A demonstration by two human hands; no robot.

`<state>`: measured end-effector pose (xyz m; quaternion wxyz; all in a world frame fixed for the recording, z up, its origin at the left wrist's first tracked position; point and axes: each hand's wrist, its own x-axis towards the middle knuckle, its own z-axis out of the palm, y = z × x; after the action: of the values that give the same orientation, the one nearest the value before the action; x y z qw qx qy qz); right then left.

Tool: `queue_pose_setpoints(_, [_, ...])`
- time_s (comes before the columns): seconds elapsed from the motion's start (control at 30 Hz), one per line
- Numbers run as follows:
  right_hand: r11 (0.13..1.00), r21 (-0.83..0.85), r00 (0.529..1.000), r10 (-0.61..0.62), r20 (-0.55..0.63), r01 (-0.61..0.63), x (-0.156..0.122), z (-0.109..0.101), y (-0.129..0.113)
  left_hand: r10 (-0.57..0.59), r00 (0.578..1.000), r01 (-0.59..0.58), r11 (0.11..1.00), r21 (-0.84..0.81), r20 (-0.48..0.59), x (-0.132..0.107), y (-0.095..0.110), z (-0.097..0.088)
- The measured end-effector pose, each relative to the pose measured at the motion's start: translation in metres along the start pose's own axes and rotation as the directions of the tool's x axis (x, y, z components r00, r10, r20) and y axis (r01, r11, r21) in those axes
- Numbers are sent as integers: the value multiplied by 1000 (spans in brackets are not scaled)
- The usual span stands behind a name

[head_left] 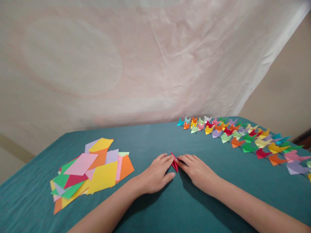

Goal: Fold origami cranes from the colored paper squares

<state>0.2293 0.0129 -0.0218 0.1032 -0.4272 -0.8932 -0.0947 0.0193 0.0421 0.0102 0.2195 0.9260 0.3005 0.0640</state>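
Note:
A small red folded paper, narrow and pointed at both ends, lies on the teal cloth between my two hands. From the left, my left hand reaches over with its fingers stretched out, the fingertips touching the paper's upper part. Its thumb sticks out apart, just beside the lower part of the paper. Opposite it, my right hand has its fingers bent and drawn together, with the thumb and index fingertips at the paper's right edge. The fingertips hide part of the folds.
A loose pile of coloured paper squares spreads on the left of the teal tablecloth. Rows of small folded paper birds in many colours stand along the back right and right side. A pale wrinkled cloth hangs behind the table.

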Motion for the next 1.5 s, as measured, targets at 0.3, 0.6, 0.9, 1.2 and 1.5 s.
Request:
queue_pose_setpoints(0.3, [1000,4,1000,5,-9,-5,-1,1,1,3,1000,-4,995,102,3,1,-1,8])
queue_pose_setpoints(0.6, [1000,4,1000,20,-24,-20,0,0,-1,36,999,-28,977,210,-34,1,-1,9])
queue_pose_setpoints(0.9, [991,96,982,110,-154,-96,-11,16,3,50,998,-36,965,261,-45,1,-5,13])
queue_pose_setpoints(1.2, [993,108,994,50,-102,-39,-5,7,3,84,988,-51,969,244,-126,3,-3,11])
queue_pose_setpoints(1.5, [989,137,996,66,-60,-57,-4,6,4,166,971,-113,954,279,-171,11,-10,10])
